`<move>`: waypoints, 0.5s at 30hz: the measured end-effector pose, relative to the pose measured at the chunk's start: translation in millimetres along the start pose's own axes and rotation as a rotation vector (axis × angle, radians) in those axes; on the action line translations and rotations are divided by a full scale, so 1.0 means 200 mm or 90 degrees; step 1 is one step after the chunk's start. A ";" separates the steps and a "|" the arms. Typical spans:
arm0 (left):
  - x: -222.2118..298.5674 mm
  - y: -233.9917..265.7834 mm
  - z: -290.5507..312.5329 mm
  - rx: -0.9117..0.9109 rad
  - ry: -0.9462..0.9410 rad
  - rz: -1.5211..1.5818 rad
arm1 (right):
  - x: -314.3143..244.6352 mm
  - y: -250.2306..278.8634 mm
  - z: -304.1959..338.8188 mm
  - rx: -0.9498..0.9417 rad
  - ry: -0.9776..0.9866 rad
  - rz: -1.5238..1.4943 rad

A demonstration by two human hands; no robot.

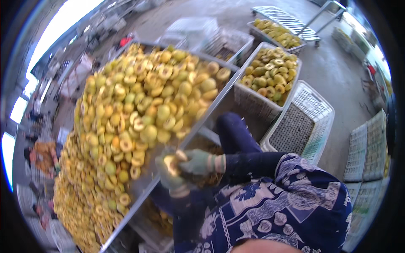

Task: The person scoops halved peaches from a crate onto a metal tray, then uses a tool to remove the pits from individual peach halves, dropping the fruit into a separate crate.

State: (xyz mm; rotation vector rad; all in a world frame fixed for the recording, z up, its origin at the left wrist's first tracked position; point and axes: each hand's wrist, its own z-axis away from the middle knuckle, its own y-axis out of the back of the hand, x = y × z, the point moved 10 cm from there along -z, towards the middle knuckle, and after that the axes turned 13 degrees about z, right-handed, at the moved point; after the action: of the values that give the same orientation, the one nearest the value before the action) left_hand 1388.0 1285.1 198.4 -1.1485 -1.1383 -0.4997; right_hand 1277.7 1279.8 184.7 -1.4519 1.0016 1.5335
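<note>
Both my hands wear grey-green gloves and meet over the near edge of a metal-rimmed table. My left hand (171,180) is closed around a yellow peach half (172,164), its pale cut side facing up. Close beside it, my right hand (197,162) has its fingers closed on a small piece of yellow peach (181,155). Motion blur hides the fingertips, and I cannot make out any tool. A large heap of halved yellow peaches (139,114) covers the table just beyond my hands, several with pit hollows showing.
To the right stand a white crate full of peach halves (272,71) and a white crate with a dark bottom (295,124). The table's metal rim (202,118) runs diagonally before me. Stacked crates (367,147) line the far right; a flat trolley (282,21) stands behind. Other people work at left.
</note>
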 end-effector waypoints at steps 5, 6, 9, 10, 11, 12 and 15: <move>0.06 -0.20 0.08 -0.226 0.132 0.248 | -0.04 0.05 0.14 -0.085 0.011 0.418; 0.07 -0.20 0.10 -0.221 0.133 0.242 | -0.01 0.03 0.14 -0.090 0.010 0.411; 0.10 -0.15 0.11 -0.143 0.063 0.124 | 0.00 -0.03 0.15 -0.111 0.011 0.417; 0.10 -0.15 0.13 -0.144 0.066 0.121 | 0.07 -0.03 0.14 -0.110 0.009 0.414; 0.09 -0.17 0.14 -0.140 0.073 0.127 | 0.19 -0.08 0.13 -0.161 0.031 0.422; 0.09 -0.17 0.15 -0.131 0.076 0.134 | 0.21 -0.13 0.14 -0.217 0.056 0.432; 0.06 -0.15 0.17 -0.087 0.095 0.140 | 0.15 -0.12 0.18 -0.275 -0.022 0.388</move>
State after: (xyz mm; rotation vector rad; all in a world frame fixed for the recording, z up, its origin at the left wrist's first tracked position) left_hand 1353.5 1305.6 222.8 -1.3147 -0.8474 -0.4889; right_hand 1285.2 1322.7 154.9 -1.4649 1.2123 2.3200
